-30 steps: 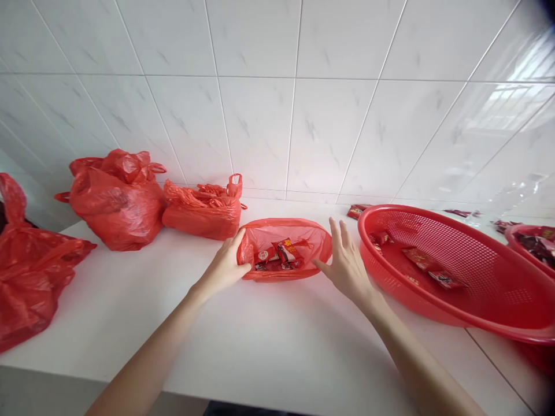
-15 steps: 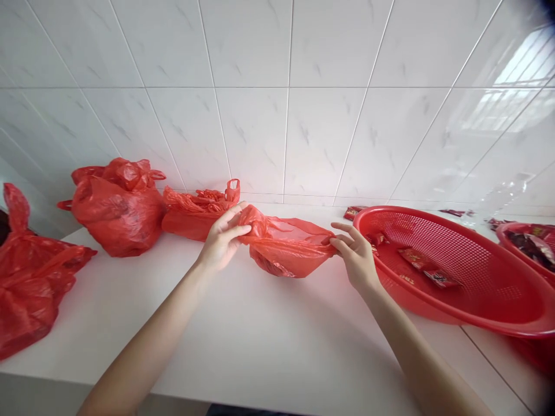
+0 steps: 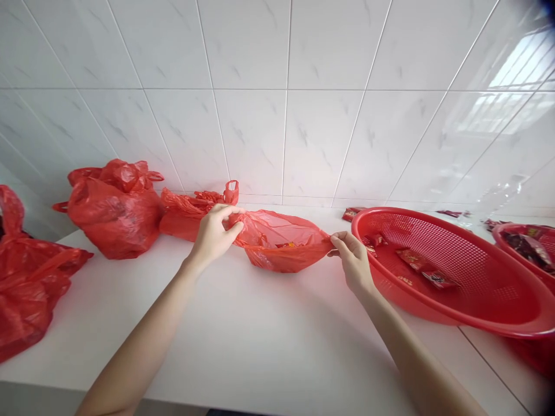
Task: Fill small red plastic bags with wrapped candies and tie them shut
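Note:
A thin red plastic bag [image 3: 286,260] is stretched between my hands over the white counter, its mouth spread wide. Something with yellow and red on it shows inside, too small to name. My left hand [image 3: 217,231] pinches the bag's left side between thumb and fingers. At the opposite corner, my right hand [image 3: 353,260] grips the rim with thumb and forefinger. Just right of that hand stands a large red plastic basket [image 3: 477,237] with perforated walls, holding several small red packets [image 3: 427,271].
Knotted, filled red bags [image 3: 117,211] stand at the left, one cut by the frame edge. A flatter pile of red bags [image 3: 182,219] lies against the tiled wall. Behind the basket are a clear plastic bottle [image 3: 498,196], loose packets [image 3: 352,214] and a second red basket [image 3: 505,237].
The bag's mouth has been pulled wider, so its contents now show. My left hand has shifted slightly left, and my right hand's fingers have closed more around the rim.

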